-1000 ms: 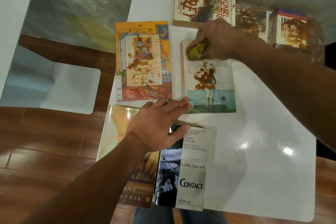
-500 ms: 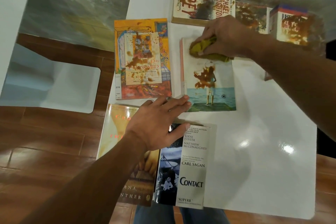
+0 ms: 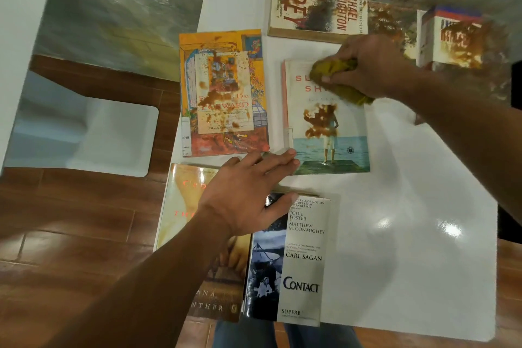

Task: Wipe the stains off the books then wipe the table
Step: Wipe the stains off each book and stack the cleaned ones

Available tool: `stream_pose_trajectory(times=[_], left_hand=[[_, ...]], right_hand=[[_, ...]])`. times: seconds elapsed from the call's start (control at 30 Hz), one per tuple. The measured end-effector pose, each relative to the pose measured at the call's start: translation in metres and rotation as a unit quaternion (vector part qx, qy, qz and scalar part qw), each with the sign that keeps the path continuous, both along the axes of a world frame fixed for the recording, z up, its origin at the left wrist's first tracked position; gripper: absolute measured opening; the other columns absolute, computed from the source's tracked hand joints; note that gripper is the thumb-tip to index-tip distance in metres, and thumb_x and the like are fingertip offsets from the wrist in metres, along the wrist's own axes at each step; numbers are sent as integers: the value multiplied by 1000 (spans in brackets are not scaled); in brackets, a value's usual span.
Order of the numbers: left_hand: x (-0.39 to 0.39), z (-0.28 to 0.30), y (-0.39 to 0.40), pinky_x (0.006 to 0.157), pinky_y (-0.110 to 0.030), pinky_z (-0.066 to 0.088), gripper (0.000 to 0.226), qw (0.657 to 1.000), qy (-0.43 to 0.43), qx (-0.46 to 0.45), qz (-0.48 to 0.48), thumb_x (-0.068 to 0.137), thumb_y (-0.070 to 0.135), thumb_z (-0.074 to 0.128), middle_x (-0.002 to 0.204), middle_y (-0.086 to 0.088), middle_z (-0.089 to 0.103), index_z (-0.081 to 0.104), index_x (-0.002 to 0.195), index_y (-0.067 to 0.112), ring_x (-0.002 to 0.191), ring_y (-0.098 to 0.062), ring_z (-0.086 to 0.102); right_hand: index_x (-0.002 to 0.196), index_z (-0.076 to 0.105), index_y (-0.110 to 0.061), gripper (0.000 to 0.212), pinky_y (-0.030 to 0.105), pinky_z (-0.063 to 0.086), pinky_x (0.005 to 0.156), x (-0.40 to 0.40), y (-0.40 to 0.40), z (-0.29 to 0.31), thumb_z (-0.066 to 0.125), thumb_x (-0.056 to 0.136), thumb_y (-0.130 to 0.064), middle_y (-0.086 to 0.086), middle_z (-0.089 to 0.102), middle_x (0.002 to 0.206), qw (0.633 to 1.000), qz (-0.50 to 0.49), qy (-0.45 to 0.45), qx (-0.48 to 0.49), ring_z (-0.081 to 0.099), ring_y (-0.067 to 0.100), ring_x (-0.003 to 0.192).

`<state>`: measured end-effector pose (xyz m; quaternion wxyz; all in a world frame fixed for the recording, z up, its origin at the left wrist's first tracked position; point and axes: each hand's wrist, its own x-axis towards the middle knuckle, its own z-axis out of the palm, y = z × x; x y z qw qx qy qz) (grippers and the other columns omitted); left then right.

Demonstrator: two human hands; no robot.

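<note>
Yellow cloth [image 3: 339, 76] bunched in right hand [image 3: 370, 65], left hand [image 3: 245, 195] flat, upright seaside book [image 3: 324, 121]

A white chair [image 3: 84, 135] stands on reddish-brown wood-plank flooring [image 3: 70, 220] beside a rough grey concrete wall [image 3: 127, 8].

A single wide-angle view looks from the person's head, forward and steeply down onto the white worktop [image 3: 409, 234], near enough that both forearms enter from the lower and right edges of the frame. The worktop fills the centre and right, the wooden floor [image 3: 70, 220] the left and lower left, a grey wall [image 3: 141, 8] the top. Straight edges bow toward the frame's borders.
</note>
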<state>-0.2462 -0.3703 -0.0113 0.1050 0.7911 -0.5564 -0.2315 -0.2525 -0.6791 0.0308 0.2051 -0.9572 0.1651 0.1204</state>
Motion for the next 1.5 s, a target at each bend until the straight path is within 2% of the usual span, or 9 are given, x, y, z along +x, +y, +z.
stream_pose_trajectory(times=[0.07, 0.17, 0.3, 0.43, 0.6, 0.8, 0.93, 1.23, 1.5], left_hand=[[0, -1, 1, 99, -39, 47, 68, 1000, -3, -2, 1, 95, 67, 16, 161, 23, 26, 37, 153, 37, 131, -15, 45], [0, -1, 0, 96, -41, 49, 66, 1000, -3, -8, 2, 96, 66, 20, 159, 22, 31, 40, 152, 36, 130, -16, 48], [-1, -2, 1, 94, -41, 50, 65, 1000, -3, -14, 4, 97, 66, 22, 158, 21, 34, 42, 151, 36, 127, -15, 49], [-1, -2, 1, 93, -41, 51, 64, 1000, -5, -14, 2, 97, 65, 23, 158, 20, 34, 42, 150, 36, 127, -17, 50], [-1, -2, 1, 91, -41, 52, 65, 1000, -7, -21, 3, 97, 65, 21, 158, 19, 35, 42, 150, 35, 122, -18, 52], [-1, -3, 0, 92, -41, 51, 65, 1000, -6, -23, 7, 97, 65, 21, 159, 20, 34, 42, 151, 35, 124, -17, 51], [-1, -3, 1, 90, -40, 52, 64, 999, -12, -30, 6, 97, 64, 23, 157, 19, 36, 44, 150, 34, 119, -17, 54], [-1, -3, 0, 89, -37, 51, 64, 1000, -15, -25, 4, 98, 65, 22, 158, 20, 34, 41, 151, 36, 118, -15, 52], [-3, -5, 2, 84, -41, 54, 61, 999, -15, -37, 7, 98, 62, 27, 156, 18, 40, 46, 149, 33, 113, -17, 56]], right_hand=[[119, 69, -16, 42, 23, 42, 74, 7, 0, -4, 72, 85, -42, 1, 60, 100, 999, -45, -16, -19, 54, 19, 94], [121, 69, -22, 44, 35, 47, 88, 20, 19, -2, 71, 84, -44, 2, 62, 109, 996, 80, 48, 5, 54, 22, 101], [123, 68, -19, 42, 35, 49, 85, 34, 19, 1, 72, 86, -38, 7, 62, 107, 999, 40, -10, -7, 55, 24, 97], [119, 71, -18, 39, 32, 49, 82, 41, 27, 4, 74, 85, -36, 4, 64, 104, 990, 134, 31, 17, 58, 22, 94], [114, 73, -17, 38, 38, 51, 86, 49, 19, 4, 73, 85, -40, 2, 62, 104, 996, 89, 25, -8, 57, 23, 98], [117, 71, -15, 40, 28, 47, 78, 50, 21, 4, 74, 84, -38, 2, 62, 104, 998, 57, 4, 2, 57, 20, 96], [110, 74, -30, 40, 17, 42, 67, 42, 28, 3, 81, 74, -45, -11, 65, 102, 985, 101, 124, 70, 57, 12, 95], [122, 68, -19, 45, 32, 53, 88, 33, 23, -3, 74, 83, -41, 4, 67, 112, 998, -36, -6, 46, 61, 21, 102], [109, 73, -17, 35, 32, 49, 83, 29, 31, -10, 70, 87, -43, 2, 60, 102, 992, -114, -49, 34, 55, 16, 95]])
